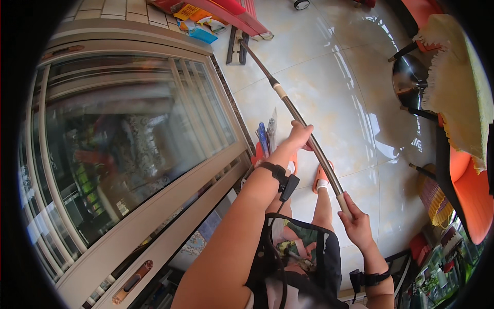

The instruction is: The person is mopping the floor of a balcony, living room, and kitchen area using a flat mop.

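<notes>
A flat mop with a long metal handle (319,149) slants across the middle of the view. Its narrow dark head (237,49) rests on the tiled floor at the top, beside a red object. My left hand (300,136) is closed around the upper-middle part of the handle. Lower down, my right hand (356,222) grips the pale end of the same handle. Orange slippers (322,176) are on my feet below the handle; my left forearm partly hides one of them.
Glass sliding doors (128,144) in beige frames stand along the left. Colourful packets (203,30) lie beside a red box-like thing (231,15) at the top. On the right are an orange chair (471,195), a cloth-covered table (458,77) and a shiny round metal object (409,80).
</notes>
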`<action>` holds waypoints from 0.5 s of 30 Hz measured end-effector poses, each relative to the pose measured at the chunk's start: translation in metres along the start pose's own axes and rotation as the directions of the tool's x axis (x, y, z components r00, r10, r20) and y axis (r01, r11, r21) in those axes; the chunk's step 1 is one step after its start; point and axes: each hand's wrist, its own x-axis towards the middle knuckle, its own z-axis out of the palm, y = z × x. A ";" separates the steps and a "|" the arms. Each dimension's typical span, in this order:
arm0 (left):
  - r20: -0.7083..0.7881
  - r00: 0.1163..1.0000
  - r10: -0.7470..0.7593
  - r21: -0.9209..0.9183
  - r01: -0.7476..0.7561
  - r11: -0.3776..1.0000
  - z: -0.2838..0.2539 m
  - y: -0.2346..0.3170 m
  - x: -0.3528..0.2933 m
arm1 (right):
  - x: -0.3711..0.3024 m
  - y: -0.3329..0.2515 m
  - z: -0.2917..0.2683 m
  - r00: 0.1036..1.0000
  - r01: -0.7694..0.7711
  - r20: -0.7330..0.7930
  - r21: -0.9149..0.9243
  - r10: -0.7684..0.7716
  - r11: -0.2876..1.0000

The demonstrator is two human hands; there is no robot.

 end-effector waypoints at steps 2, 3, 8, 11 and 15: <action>0.063 0.996 -0.063 -0.024 0.064 0.998 0.015 -0.018 -0.005 | -0.019 -0.001 -0.015 0.999 0.029 -0.017 -0.024 -0.029 0.999; 0.091 0.989 -0.119 -0.008 0.120 0.993 0.023 -0.027 -0.014 | -0.031 0.005 -0.025 0.998 0.042 -0.044 -0.078 -0.045 0.996; 0.360 0.843 -0.400 0.158 0.368 0.916 0.125 -0.102 -0.064 | -0.129 0.078 -0.086 0.984 -0.149 -0.120 -0.150 0.132 0.977; 0.306 0.794 -0.525 0.201 0.485 0.851 0.199 -0.139 -0.111 | -0.209 0.130 -0.103 0.945 -0.263 -0.158 0.150 0.285 0.953; 0.366 0.864 -0.346 0.066 0.347 0.935 0.220 -0.129 -0.136 | -0.230 0.128 -0.132 0.932 -0.290 -0.189 0.125 0.310 0.949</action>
